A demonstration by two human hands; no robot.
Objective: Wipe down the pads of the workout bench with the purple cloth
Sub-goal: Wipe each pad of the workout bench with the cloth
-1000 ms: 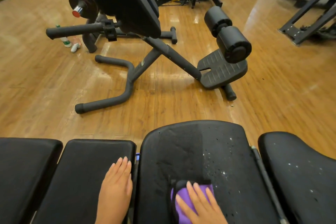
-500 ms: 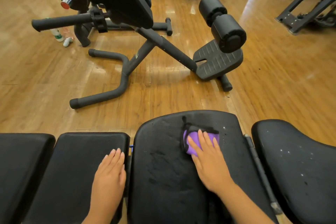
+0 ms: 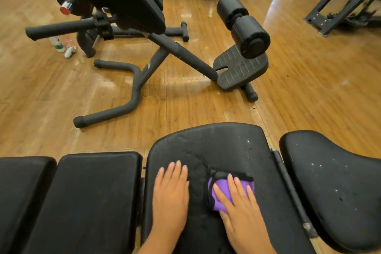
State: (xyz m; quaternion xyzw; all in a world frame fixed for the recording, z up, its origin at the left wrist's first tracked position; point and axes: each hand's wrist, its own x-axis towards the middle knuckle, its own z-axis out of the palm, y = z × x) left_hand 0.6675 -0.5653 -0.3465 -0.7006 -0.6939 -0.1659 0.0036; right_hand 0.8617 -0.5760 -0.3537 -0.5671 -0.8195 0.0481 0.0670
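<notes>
While left hand (image 3: 171,192) lies flat, right hand (image 3: 237,204) presses purple cloth (image 3: 221,185) onto pad (image 3: 216,142).

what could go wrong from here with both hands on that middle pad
1. The right hand covers a bunched purple cloth, so each pass is narrow and the droplets near the middle pad's right edge may be missed.
2. The left hand lies bare on the wiped surface and could smear it.
3. The right pad shows white specks and could get skipped.
</notes>
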